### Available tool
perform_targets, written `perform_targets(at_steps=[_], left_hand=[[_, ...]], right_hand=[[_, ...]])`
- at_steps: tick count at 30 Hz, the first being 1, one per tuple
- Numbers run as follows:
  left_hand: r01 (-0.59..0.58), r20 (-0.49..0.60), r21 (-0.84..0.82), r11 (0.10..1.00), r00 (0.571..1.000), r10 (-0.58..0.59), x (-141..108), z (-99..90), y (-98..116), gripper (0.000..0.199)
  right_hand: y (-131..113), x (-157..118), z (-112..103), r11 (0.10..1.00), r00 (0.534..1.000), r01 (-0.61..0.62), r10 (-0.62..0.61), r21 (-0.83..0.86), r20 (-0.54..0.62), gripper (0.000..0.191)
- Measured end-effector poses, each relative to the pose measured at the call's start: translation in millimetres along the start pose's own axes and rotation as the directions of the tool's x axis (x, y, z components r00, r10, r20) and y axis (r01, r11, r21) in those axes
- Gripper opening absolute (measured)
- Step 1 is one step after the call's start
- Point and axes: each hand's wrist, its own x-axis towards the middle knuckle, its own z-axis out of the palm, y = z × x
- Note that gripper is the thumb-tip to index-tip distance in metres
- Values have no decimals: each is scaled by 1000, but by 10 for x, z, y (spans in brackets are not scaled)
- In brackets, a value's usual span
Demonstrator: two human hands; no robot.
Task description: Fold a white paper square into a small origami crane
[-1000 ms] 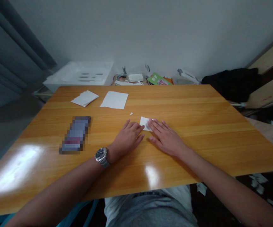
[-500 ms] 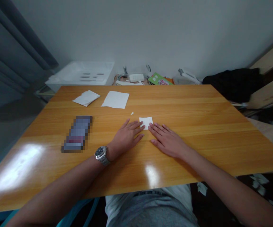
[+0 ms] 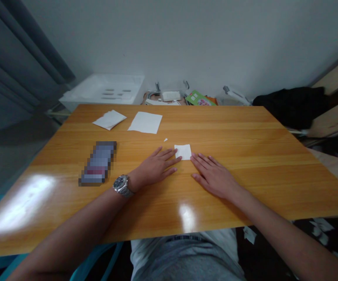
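Head view: a small paper square (image 3: 184,150) lies on the table (image 3: 245,136), the left hand (image 3: 154,167) outspread with fingertips over its left edge, the right hand (image 3: 215,177), also ungripping, at its right. I reckon a sideways nudge could crease it.

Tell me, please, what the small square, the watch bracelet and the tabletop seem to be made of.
Small square: apparently matte paper, thin and without shine.
Watch bracelet: probably metal, with silvery, shiny links.
Tabletop: glossy wood or wood-look laminate, showing grain and reflections.
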Motion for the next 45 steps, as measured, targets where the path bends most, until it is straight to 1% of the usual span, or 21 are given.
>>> perform_targets(at_steps=[2,6,10,18,23,25,26,32,34,36,41,45], left_hand=[[-22,34,-20,1000,999,23,-6,-28,-70,48],[-36,43,-36,999,998,38,-1,-40,-142,49],[-24,42,-34,999,999,26,7,-19,-132,50],[-17,25,-17,1000,1000,17,-5,-20,-98,49],[-42,8,1,999,999,42,-18,-8,-106,50],[-44,-7,9,999,999,44,-24,-16,-100,50],[-41,-14,14,999,999,42,-26,-24,-94,49],[-40,-4,32,999,999,40,-34,-74,-63,49],[-33,1,22,999,999,33,-36,-77,-59,49],[-19,10,8,1000,1000,19,-36,-77,-54,49],[1,23,-14,1000,1000,-1,-39,-70,-44,49],[8,19,-20,1000,1000,-7,-47,-51,-46,49]], right_hand=[[10,-4,3,1000,1000,4,-4,-12,6,62],[19,-7,8,999,1000,10,-9,-37,21,64],[20,-5,9,999,1000,14,-13,-39,23,64],[23,36,-30,1000,1000,25,-25,-7,-17,59],[74,162,-87,998,996,35,-31,46,-84,55],[105,254,-97,995,991,72,-63,72,-121,55],[118,309,-96,992,988,101,-91,79,-122,57],[161,645,-9,976,980,198,-197,87,-30,64],[175,715,35,963,967,252,-254,96,12,63],[190,750,72,954,958,278,-284,109,43,63],[223,749,92,961,962,254,-263,107,76,68],[288,741,66,989,988,135,-139,66,69,70]])
